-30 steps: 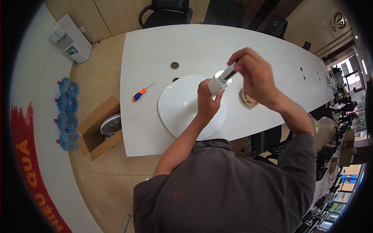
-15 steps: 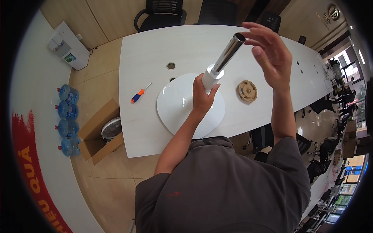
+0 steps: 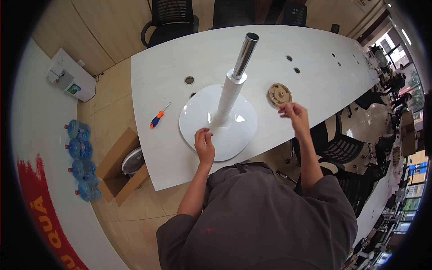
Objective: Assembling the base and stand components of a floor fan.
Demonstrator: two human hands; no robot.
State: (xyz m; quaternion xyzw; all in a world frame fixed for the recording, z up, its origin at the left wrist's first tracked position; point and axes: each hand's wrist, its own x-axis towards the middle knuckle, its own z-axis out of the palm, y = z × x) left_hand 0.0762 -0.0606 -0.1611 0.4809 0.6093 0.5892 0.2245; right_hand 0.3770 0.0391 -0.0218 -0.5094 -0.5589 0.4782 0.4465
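Tabletop (image 3: 315,63): long, white, with several round cable holes. It carries everything noted below.

Base (image 3: 198,121): round white disc, flat on the tabletop near its front edge, directly ahead of the person.

Pole (image 3: 227,96): white tube standing upright from the centre of the base, with a chrome inner tube (image 3: 245,51) rising out of its top. It leans slightly toward the far right in this view; the lens may account for that. Neither hand holds it.

Left hand (image 3: 204,145): over the near rim of the base, fingers loosely curled. Grip empty as far as can be seen; touching the rim or just above it, cannot tell which.

Right hand (image 3: 294,113): raised, off to the right of the base, near the disc below. Thumb and fingers pinched narrow; whether something small sits between them is too fine to tell.

Toothed disc (image 3: 280,94): tan, round, flat on the tabletop right of the base, just beyond the right hand.

Screwdriver (image 3: 158,118): orange and blue handle, left of the base, apart from both hands.

Judgement on the step: the pole appears seated but unsecured. To do this well, steady the base with the left hand flat on the rim, confirm the pole stands square in its socket, and avoid knocking the tall chrome tube while the right hand reaches across.
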